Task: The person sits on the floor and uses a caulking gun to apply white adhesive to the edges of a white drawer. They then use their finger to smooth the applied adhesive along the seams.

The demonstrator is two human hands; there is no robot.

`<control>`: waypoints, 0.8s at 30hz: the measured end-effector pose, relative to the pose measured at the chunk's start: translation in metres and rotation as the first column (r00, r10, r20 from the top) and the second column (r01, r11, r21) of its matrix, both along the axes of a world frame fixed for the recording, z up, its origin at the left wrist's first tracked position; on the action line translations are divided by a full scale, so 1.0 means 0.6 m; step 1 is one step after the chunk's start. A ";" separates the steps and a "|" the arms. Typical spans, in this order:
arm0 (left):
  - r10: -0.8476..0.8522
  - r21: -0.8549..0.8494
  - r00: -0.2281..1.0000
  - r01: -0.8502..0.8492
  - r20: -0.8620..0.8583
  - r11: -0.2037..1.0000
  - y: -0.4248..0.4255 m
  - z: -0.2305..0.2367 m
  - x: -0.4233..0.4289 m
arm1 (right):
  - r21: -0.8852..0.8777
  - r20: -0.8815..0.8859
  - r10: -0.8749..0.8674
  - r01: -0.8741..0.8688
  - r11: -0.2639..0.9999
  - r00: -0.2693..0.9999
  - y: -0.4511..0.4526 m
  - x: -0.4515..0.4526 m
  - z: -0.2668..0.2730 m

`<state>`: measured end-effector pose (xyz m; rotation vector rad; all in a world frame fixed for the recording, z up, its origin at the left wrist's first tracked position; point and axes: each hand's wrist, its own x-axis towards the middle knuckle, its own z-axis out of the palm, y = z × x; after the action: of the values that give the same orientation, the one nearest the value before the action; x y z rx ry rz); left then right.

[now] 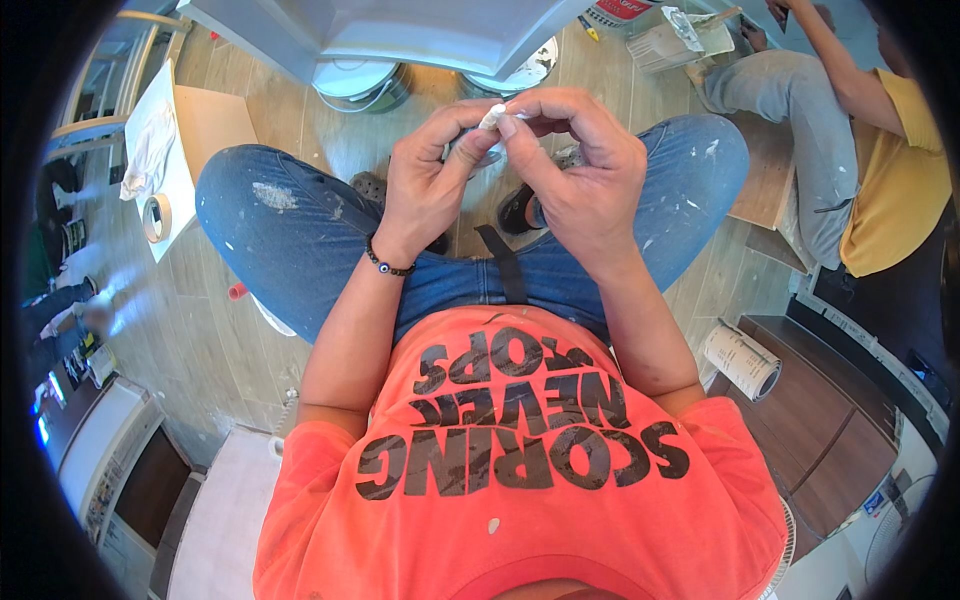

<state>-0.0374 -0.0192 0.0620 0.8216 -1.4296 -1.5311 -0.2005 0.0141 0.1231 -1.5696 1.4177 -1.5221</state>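
Both hands meet above the gap between my knees. My left hand (435,161), with a beaded bracelet at the wrist, pinches a small white roll-like piece (492,117) between thumb and fingers. My right hand (581,154) grips the same piece from the other side, its thumb tip against it. Fingers cover much of the piece, so its material is unclear. Something greyish shows partly behind the fingers, too hidden to name. Paint-spotted jeans (277,217) cover my spread legs.
Ahead, a white panelled piece (420,34) overhangs two lidded buckets (360,82). To the left, a board (169,217) bears a tape roll (157,217) and white cloth (150,161). A co-worker (795,112) sits at right near a messy tray (667,49). A sandpaper-like roll (742,364) lies lower right.
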 end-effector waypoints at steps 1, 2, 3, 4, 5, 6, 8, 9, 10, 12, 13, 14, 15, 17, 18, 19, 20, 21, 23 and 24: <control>0.002 0.004 1.000 -0.002 0.002 1.000 0.000 0.000 0.000 | 0.021 0.016 0.005 -0.005 1.000 1.000 0.000 0.000 0.002; 0.004 0.008 1.000 -0.004 0.005 1.000 0.001 0.000 0.000 | 0.042 0.032 0.009 -0.010 0.999 0.999 0.000 0.000 0.003; 0.006 0.011 1.000 -0.006 0.007 1.000 0.001 0.000 0.000 | 0.051 0.038 0.017 -0.019 0.999 0.999 0.000 -0.001 0.002; 0.005 0.004 1.000 -0.005 0.007 1.000 0.001 0.001 0.000 | 0.060 0.043 0.025 -0.027 0.998 0.999 -0.001 -0.002 0.001; 0.003 -0.002 1.000 -0.003 0.006 1.000 0.001 0.002 0.000 | 0.069 0.049 0.033 -0.036 0.997 0.998 -0.001 -0.003 0.000; 0.000 -0.008 1.000 0.000 0.005 1.000 0.001 0.004 0.000 | 0.102 0.152 0.058 -0.074 0.992 0.987 -0.002 -0.003 -0.003; -0.004 -0.024 1.000 0.004 -0.003 1.000 0.001 0.006 -0.002 | 0.155 0.353 0.095 -0.158 0.975 0.931 -0.002 -0.002 -0.009; -0.005 -0.032 1.000 0.005 -0.007 0.999 0.001 0.007 -0.002 | 0.180 0.398 0.113 -0.199 0.963 0.911 -0.002 -0.003 -0.009; -0.019 -0.037 1.000 0.019 0.001 0.999 0.000 0.006 -0.001 | 0.202 0.442 0.130 -0.239 0.950 0.888 -0.002 -0.006 -0.009; -0.047 -0.048 0.999 0.047 0.016 0.998 -0.002 0.004 0.001 | 0.229 0.493 0.140 -0.283 0.931 0.859 -0.003 -0.006 -0.006; -0.056 -0.033 0.998 0.056 0.022 0.998 -0.002 0.006 0.001 | 0.235 0.501 0.137 -0.286 0.929 0.855 -0.003 -0.005 -0.005; -0.065 -0.018 0.998 0.065 0.028 0.998 -0.003 0.010 0.001 | 0.241 0.509 0.133 -0.289 0.927 0.851 -0.004 -0.004 -0.005; -0.072 -0.004 0.997 0.073 0.034 0.997 -0.002 0.013 0.002 | 0.246 0.514 0.134 -0.296 0.923 0.847 -0.005 -0.003 -0.004; -0.071 -0.033 0.997 0.072 0.034 0.997 -0.003 0.011 0.004 | 0.257 0.526 0.136 -0.309 0.916 0.840 -0.006 -0.003 -0.004; -0.072 -0.049 0.997 0.073 0.035 0.996 -0.004 0.011 0.004 | 0.254 0.530 0.135 -0.308 0.917 0.837 -0.006 -0.002 -0.003; -0.079 -0.052 0.996 0.081 0.044 0.995 -0.005 0.012 0.006 | 0.251 0.535 0.134 -0.308 0.918 0.835 -0.005 0.000 -0.003; -0.086 -0.056 0.995 0.089 0.054 0.995 -0.005 0.013 0.008 | 0.247 0.539 0.133 -0.307 0.919 0.832 -0.004 0.002 -0.002; -0.092 -0.058 0.994 0.096 0.064 0.994 -0.005 0.014 0.009 | 0.247 0.572 0.119 -0.309 0.919 0.811 -0.002 0.005 -0.002; -0.100 -0.071 0.992 0.106 0.076 0.992 -0.005 0.013 0.011 | 0.246 0.637 0.090 -0.312 0.918 0.766 0.001 0.011 -0.003; -0.104 -0.077 0.991 0.110 0.082 0.991 -0.005 0.013 0.011 | 0.251 0.631 0.091 -0.314 0.916 0.770 0.002 0.010 -0.003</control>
<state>-0.0305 -0.0224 0.0697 0.7730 -1.6053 -1.5237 -0.1946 0.0153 0.1211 -0.8615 1.0168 -1.3746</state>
